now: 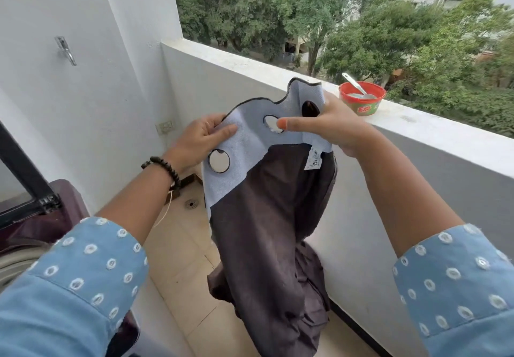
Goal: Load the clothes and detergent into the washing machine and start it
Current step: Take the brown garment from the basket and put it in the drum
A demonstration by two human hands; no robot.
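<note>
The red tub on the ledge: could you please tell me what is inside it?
Inside the red tub a metal spoon rests in a pale, greyish-white substance. The tub's wall hides how deep it goes.

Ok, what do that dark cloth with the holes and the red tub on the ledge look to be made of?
The dark brown curtain cloth looks like soft woven fabric: matte, it drapes and creases. Its pale blue header band looks like stiffer non-woven backing, with a dotted texture and neat round eyelet holes. The red round tub on the white ledge appears to be glossy plastic with a printed label; the spoon in it looks metallic.
</note>
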